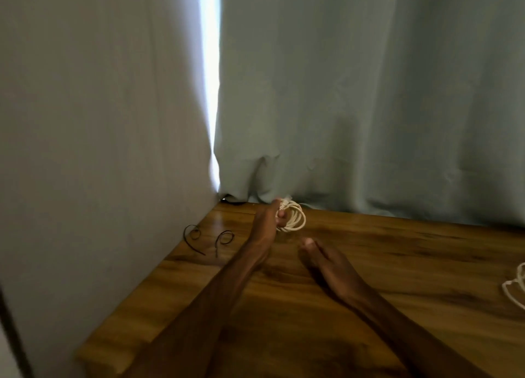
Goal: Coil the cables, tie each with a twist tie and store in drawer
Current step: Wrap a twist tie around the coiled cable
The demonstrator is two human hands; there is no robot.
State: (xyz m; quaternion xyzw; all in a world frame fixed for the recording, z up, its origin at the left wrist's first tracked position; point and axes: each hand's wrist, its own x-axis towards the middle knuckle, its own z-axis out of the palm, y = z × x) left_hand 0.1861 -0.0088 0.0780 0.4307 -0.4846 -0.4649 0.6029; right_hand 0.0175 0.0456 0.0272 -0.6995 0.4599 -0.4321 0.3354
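- Left hand (265, 220) gripped a coiled white cable (297, 220), fingers curled round it.
- Right hand (324, 261) was stretched out, fingers straight and together.
- Second cable (515, 288) was cut off at the right edge.

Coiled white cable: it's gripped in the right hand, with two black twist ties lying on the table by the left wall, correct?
Not quite. The head view shows the coiled white cable gripped in the left hand, not the right. The right hand holds nothing. The two black twist ties do lie on the table by the left wall.
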